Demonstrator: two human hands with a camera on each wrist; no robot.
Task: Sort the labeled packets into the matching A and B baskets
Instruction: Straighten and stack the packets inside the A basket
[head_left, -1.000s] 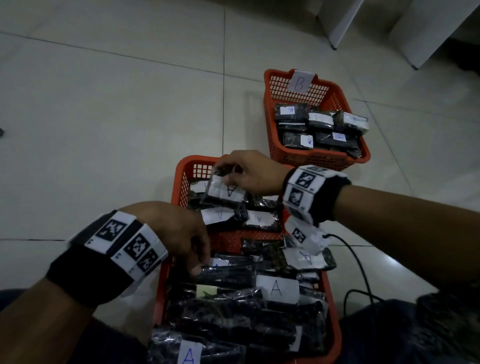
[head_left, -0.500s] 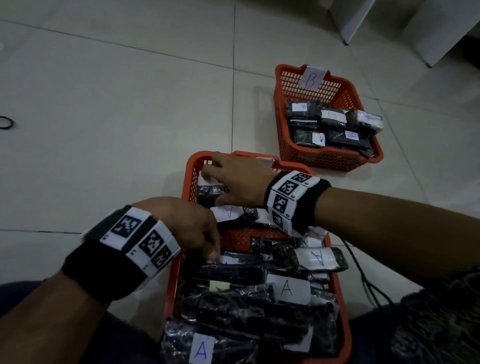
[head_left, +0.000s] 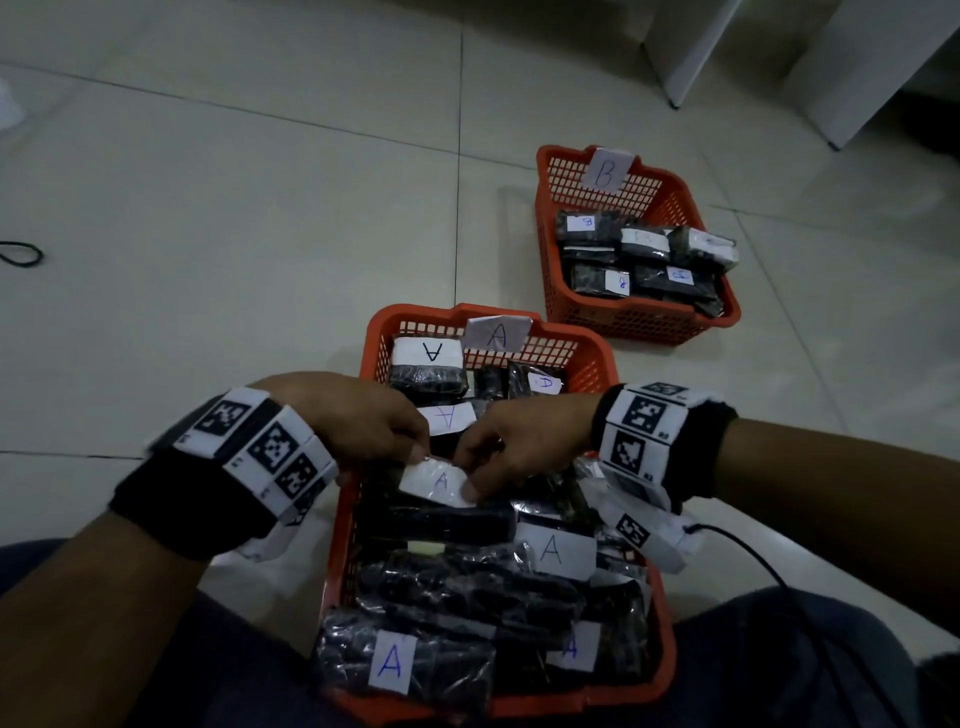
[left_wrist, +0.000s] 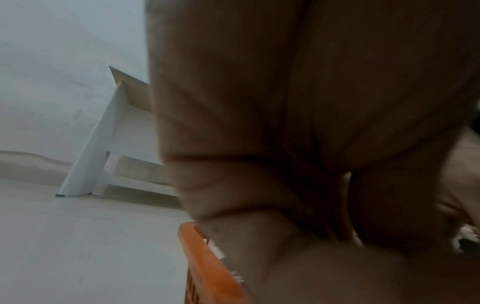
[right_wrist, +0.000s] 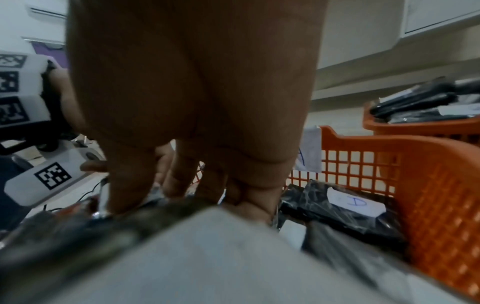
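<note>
Three orange baskets sit on the tiled floor. The near basket is packed with black packets bearing white A labels. Behind it the A basket with its A card holds a few A packets. Far right, the B basket with its B card holds several B packets. My left hand and right hand meet over the near basket's far end. Both pinch one black packet with an A label. In the right wrist view my fingers curl down onto that packet.
A black cable loop lies on the floor far left, and another cable runs by my right forearm. White furniture legs stand at the top right. My knees flank the near basket. Bare tiles stretch to the left.
My right hand drew back from the far end of the A basket, leaving a packet standing there. It now joins my left hand on an A packet in the near basket.
</note>
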